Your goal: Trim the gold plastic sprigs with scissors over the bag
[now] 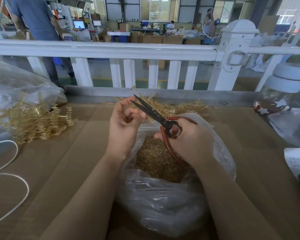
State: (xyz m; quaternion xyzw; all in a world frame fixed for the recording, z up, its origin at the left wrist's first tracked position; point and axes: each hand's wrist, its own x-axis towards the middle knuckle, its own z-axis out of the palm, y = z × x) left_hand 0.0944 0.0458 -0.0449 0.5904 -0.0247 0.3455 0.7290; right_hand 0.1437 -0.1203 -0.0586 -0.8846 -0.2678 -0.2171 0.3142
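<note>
Over the open clear plastic bag (pixel 163 205) at the near edge of the cardboard-covered surface (pixel 68 161), both hands work. Right hand (pixel 189 141) grips the red handles of the black scissors (pixel 156 115), blades slightly parted and pointing toward the far edge. Left hand (pixel 125 123) is curled, fingertips pinched beside the blades; what it holds cannot be told. Gold sprigs (pixel 33 122) lie heaped at the left edge, with trimmed pieces (pixel 156 160) inside the bag.

Both bare forearms enter from bottom of frame, converging toward centre. Left hand (pixel 124 125) raised, palm turned inward, fingers curled, fingertips pinched together near thumb. Right hand (pixel 187 137) lower, right of centre, back toward camera, fingers and thumb threaded through scissors (pixel 156 116) loops, blades slightly parted.
</note>
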